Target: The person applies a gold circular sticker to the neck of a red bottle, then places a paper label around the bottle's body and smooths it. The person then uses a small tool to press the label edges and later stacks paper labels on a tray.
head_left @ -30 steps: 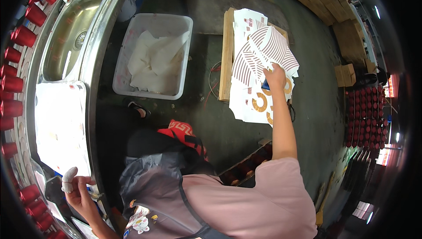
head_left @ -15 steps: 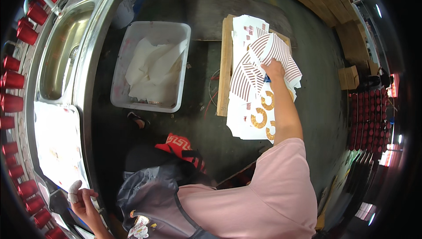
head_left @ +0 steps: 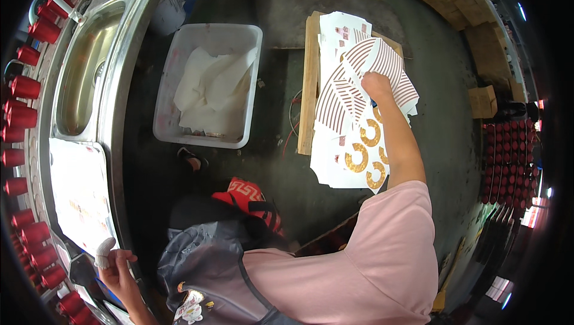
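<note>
Free gap between bin (head_left: pixel 206 144) and papers (head_left: pixel 341 107), bin wall (head_left: pixel 254 86) raised alongside

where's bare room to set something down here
Widest: the floor right of the printed sheets, bordered by the cardboard box and red stack at far right. Narrower: the strip between the wooden support and white tub, with a thin cable in it. Crowded: the sheets, overlapping around the right hand, and left of the counter, lined with red cups.

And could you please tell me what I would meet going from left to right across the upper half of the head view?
Metal sink, plastic tub, striped paper, small cardboard box.
</note>
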